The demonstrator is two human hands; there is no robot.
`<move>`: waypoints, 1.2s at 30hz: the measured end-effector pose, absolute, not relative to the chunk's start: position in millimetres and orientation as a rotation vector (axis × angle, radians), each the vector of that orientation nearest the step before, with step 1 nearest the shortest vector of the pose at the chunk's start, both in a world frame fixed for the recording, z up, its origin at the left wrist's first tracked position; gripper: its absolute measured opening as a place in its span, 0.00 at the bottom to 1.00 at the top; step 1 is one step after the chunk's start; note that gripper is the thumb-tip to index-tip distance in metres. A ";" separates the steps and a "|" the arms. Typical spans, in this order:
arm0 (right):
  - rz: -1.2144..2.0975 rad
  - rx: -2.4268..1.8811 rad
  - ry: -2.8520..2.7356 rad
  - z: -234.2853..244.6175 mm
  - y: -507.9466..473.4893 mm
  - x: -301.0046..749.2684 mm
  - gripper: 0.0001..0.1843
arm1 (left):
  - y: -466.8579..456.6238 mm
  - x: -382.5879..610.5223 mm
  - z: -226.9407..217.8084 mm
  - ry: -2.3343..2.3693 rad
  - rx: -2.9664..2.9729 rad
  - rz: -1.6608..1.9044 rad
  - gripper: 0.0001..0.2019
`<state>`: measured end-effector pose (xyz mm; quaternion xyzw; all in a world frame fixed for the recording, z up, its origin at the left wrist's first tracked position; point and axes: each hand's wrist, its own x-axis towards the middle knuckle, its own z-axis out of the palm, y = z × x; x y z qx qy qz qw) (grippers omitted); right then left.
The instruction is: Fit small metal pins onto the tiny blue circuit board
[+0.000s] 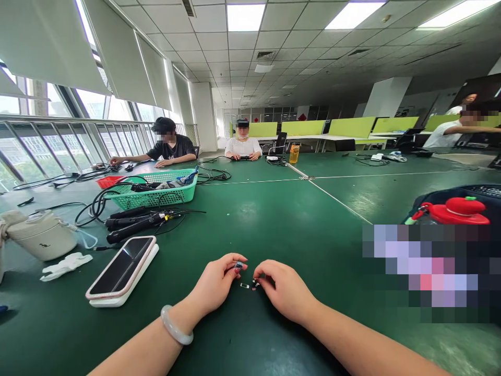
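Observation:
In the head view my left hand (219, 279), with a pale bangle on its wrist, pinches a small dark blue-grey piece (238, 265) between thumb and fingers, just above the table. My right hand (287, 290) is curled opposite it, thumb and fingertips closed around a tiny black-and-white piece (255, 283) at the table surface. Between the hands a small flat rectangular part (245, 285) with a white middle lies on the green table (250, 219). The pieces are too small to tell their exact kind.
To the left are a phone (125, 266) on a white box, crumpled tissue (66, 265), a cream pouch (41, 235), black cables and a green basket (156, 197). A red-lidded bottle (457, 211) stands right. Two people sit across, an orange bottle (294, 153) near them.

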<state>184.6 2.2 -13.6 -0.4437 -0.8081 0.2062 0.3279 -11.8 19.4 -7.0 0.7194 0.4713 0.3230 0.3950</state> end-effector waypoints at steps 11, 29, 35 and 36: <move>0.758 -1.202 -1.884 -11.9 0.4 178.0 0.04 | 11.5 -6.5 3.9 1.160 1.914 0.656 0.12; 0.860 -1.154 -1.783 -22.9 4.5 173.8 0.10 | 4.4 -3.6 6.1 1.255 2.314 0.601 0.20; 0.852 -1.155 -1.799 -23.5 4.0 174.4 0.11 | 3.6 -4.5 5.6 1.239 2.441 0.557 0.22; 0.840 -1.159 -1.805 -23.0 3.4 174.6 0.11 | 3.4 -4.4 5.6 1.232 2.446 0.561 0.22</move>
